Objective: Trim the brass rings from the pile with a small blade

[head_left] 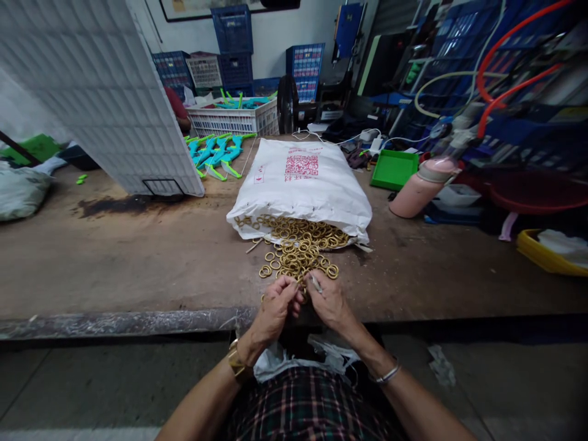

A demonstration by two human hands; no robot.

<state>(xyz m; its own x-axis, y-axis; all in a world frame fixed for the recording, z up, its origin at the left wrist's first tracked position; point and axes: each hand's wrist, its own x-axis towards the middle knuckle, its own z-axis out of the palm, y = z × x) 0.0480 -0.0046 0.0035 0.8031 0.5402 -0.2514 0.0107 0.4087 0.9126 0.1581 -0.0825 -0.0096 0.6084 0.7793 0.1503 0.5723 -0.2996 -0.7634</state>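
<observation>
One ring is pinched by the left hand, and a small grey object is gripped by the right hand. Other rings are piled at the bag.

The brown bench carries a white sack with gold rings spilling from its open end. A green tray and a pink bottle stand right of it.

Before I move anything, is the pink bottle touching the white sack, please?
Apart: the head view shows a strip of bare tabletop between the pink bottle and the white sack.
</observation>
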